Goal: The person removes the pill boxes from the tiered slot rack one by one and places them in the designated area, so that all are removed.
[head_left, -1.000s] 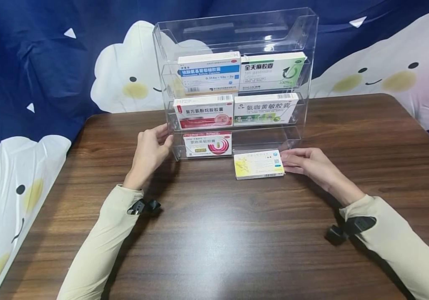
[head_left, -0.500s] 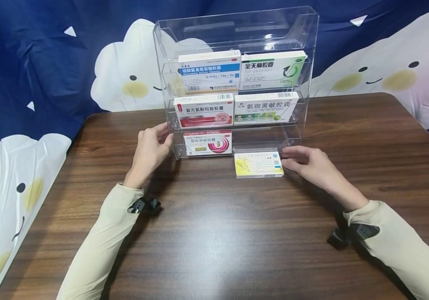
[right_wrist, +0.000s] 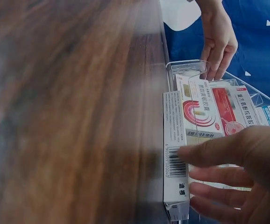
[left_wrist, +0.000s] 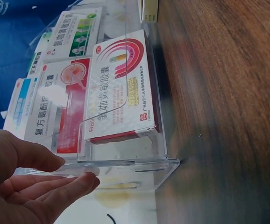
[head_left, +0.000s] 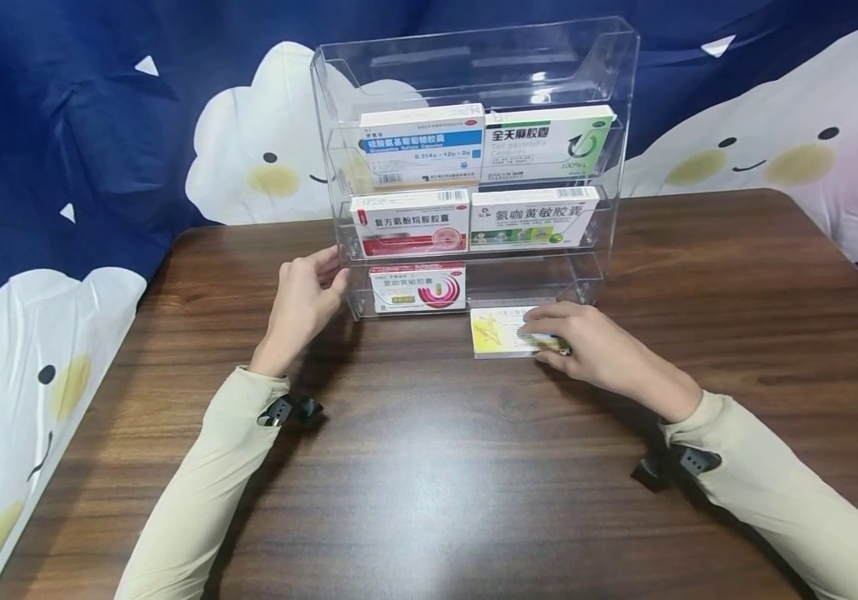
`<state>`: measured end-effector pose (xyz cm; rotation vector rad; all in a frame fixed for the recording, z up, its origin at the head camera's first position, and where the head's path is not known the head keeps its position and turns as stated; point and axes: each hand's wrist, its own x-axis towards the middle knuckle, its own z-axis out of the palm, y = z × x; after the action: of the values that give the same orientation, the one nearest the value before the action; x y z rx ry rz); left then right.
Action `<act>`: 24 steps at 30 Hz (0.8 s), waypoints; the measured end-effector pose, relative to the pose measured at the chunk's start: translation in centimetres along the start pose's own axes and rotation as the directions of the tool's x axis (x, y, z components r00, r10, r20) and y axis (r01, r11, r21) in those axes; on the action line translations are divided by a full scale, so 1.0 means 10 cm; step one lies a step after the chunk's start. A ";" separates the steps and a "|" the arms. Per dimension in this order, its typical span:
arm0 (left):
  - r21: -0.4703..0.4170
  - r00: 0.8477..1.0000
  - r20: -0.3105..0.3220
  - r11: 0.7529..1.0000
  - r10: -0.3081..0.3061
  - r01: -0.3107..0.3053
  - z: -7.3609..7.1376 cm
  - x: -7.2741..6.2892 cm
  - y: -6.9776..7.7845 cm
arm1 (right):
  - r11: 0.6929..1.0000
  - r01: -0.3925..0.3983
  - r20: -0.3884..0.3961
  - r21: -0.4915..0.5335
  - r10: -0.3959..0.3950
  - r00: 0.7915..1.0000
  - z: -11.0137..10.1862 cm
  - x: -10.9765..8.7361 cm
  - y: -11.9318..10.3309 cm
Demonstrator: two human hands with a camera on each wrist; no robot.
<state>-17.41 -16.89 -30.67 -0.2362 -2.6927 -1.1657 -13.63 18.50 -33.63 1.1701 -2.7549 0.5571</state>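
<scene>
My left hand pinches the left side wall of a clear acrylic tiered rack, thumb on one face and fingers on the other. Flat on the table before the rack's bottom tier lies a yellow and white medicine box. My right hand is over its right half, fingers extended across the top and thumb by the near edge. In the right wrist view the thumb is at the barcode side of the medicine box. Whether the fingertips press on it cannot be told. The hand covers much of its print.
Capsule boxes stand in the rack: a blue and white box and a green and white box above, a red and white box and another green box mid-level, a pink-ringed box at bottom left. A patterned blue curtain hangs behind the wooden table.
My right hand has moved left from the right end of the yellow and white box to above it. The left hand stays at the rack's side, and the boxes stay in place.
</scene>
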 end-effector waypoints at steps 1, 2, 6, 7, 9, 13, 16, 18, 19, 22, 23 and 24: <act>0.000 1.000 0.001 1.000 -0.002 0.002 0.00 0.00 0.00 | 1.000 0.008 0.002 -0.008 -0.008 1.000 0.01 0.00 0.00; -0.002 1.000 0.002 1.000 -0.003 0.003 0.01 0.00 0.00 | 1.000 0.016 -0.001 -0.017 -0.016 1.000 0.01 0.00 0.01; 0.005 1.000 0.003 1.000 -0.015 0.015 0.01 0.00 0.00 | 0.998 0.039 -0.022 -0.045 -0.040 0.999 0.03 0.01 0.02; 0.010 1.000 0.003 1.000 -0.016 0.016 0.01 0.00 -0.01 | 0.998 0.043 -0.027 -0.048 -0.044 0.999 0.03 0.01 0.02; 0.014 1.000 0.004 1.000 -0.016 0.016 0.01 0.00 -0.01 | 0.998 0.048 -0.037 -0.047 -0.050 0.998 0.03 0.01 0.02; 0.006 1.000 0.000 1.000 -0.003 0.003 0.01 -0.01 -0.01 | 1.000 0.024 -0.100 0.002 -0.024 0.995 0.02 0.04 0.01; -0.002 1.000 -0.006 1.000 0.006 -0.006 0.01 -0.01 -0.01 | 0.996 -0.019 -0.191 0.087 0.036 0.981 0.01 0.12 0.00; -0.002 1.000 -0.011 1.000 0.008 -0.008 0.00 -0.01 -0.01 | 0.988 -0.054 -0.242 0.143 0.088 0.966 0.00 0.18 -0.01; -0.001 1.000 -0.011 1.000 0.008 -0.008 0.00 -0.01 -0.01 | 0.983 -0.075 -0.260 0.168 0.118 0.958 -0.01 0.22 -0.01; 0.001 1.000 -0.009 1.000 0.004 -0.004 0.00 -0.01 -0.01 | 0.962 -0.153 -0.276 0.225 0.214 0.937 0.00 0.34 -0.03; 0.001 1.000 -0.007 1.000 0.002 -0.002 0.00 -0.01 -0.01 | 0.955 -0.177 -0.272 0.238 0.241 0.932 0.01 0.38 -0.03; 0.002 1.000 -0.005 1.000 0.001 -0.001 0.00 -0.01 -0.01 | 0.948 -0.197 -0.268 0.250 0.264 0.927 0.02 0.41 -0.04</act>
<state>-17.34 -16.92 -30.78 -0.2343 -2.6886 -1.1623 -16.22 15.38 -32.71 0.7175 -2.6292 0.9966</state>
